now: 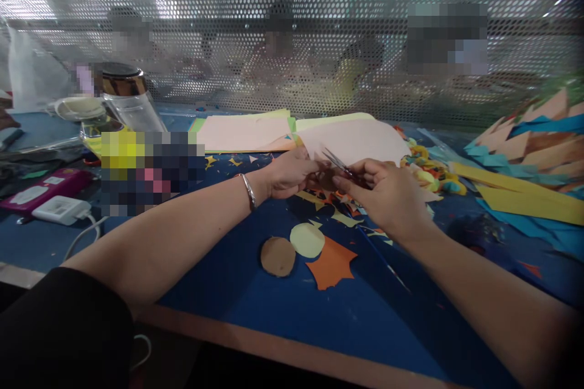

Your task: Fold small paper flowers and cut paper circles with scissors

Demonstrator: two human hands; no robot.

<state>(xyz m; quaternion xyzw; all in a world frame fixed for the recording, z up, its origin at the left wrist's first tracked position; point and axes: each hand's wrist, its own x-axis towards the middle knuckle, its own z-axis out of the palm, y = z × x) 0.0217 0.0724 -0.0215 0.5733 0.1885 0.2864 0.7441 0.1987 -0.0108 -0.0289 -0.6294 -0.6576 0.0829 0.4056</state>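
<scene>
My right hand [385,191] is closed around the handles of a pair of scissors [336,161], whose blades point up and away to the left. My left hand [292,173] is pinched, its fingertips at a small brown paper piece [326,181], partly hidden and in shadow, close to the scissors. Just behind both hands lies a large pale pink sheet [360,138]. Nearer to me on the blue table rest a brown paper circle [278,256], a pale green circle [307,240] and an orange star-like cutout [331,263].
Paper scraps [349,217] and a thin blue pen-like stick [383,258] lie below my hands. A paper stack [246,134] is behind. Folded paper pieces [524,146] fill the right. A glass bottle [137,103], purple box [48,188] and white charger [61,209] stand left.
</scene>
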